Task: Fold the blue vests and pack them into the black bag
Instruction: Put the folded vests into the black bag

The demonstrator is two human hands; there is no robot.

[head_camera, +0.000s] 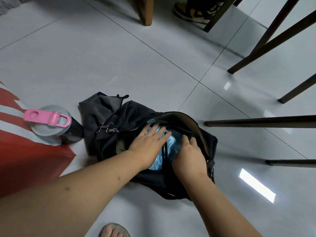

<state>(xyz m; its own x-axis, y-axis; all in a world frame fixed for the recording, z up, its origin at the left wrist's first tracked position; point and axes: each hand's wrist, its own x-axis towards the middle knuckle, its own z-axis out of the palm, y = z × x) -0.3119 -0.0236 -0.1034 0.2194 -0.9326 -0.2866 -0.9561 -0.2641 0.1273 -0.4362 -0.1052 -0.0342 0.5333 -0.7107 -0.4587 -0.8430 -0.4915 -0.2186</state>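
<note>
At the near edge, a sandalled foot [114, 230] rests on the grey tiled floor [119, 69]. Beyond it, the black bag [172, 183] lies open on the floor with blue vests [171, 144] inside. Left hand [150, 140] presses flat on the vests, fingers [161, 132] straight and slightly apart. Right hand [189, 154] reaches into the opening, fingers curled into the blue fabric. Left of the bag stands a bottle with a pink lid [48, 121], beside a red sheet [25, 156]. Farther off: dark chair legs [266, 41] and a yellow-black shoe [191, 12].
</note>
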